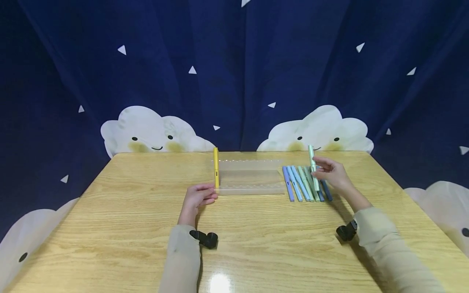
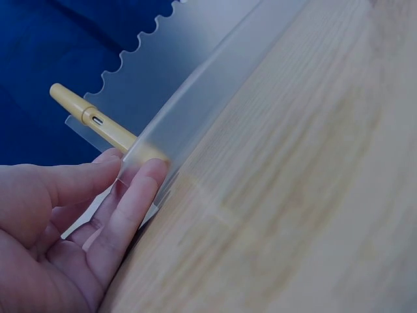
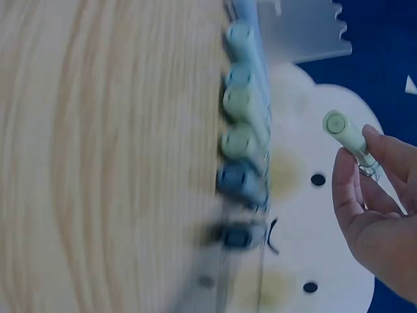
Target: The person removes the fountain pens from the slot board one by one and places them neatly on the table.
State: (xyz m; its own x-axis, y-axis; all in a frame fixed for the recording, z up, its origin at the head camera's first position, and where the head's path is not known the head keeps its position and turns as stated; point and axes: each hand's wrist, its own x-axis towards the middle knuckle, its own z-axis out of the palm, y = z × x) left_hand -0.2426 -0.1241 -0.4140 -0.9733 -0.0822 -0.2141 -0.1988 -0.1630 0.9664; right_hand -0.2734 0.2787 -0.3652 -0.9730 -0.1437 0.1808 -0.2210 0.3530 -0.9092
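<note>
A clear plastic pen rack [image 1: 250, 190] with notched edges stands on the table. My left hand [image 1: 199, 197] pinches its front left corner between thumb and fingers; in the left wrist view, fingertips [image 2: 155, 171] lie against the clear plastic. One yellow pen [image 1: 216, 167] rests in the rack at its left end, close to that hand. My right hand [image 1: 331, 173] holds a mint green pen [image 1: 312, 156] by thumb and fingers, raised above a row of pens. In the right wrist view this pen [image 3: 345, 132] points one end towards the camera.
Right of the rack lie several pens side by side, among them a purple-blue pen [image 1: 288, 184], a light blue pen [image 1: 301, 183] and a dark blue pen [image 1: 326, 191]. A dark blue curtain [image 1: 234, 73] with white clouds hangs behind the wooden table [image 1: 256, 236].
</note>
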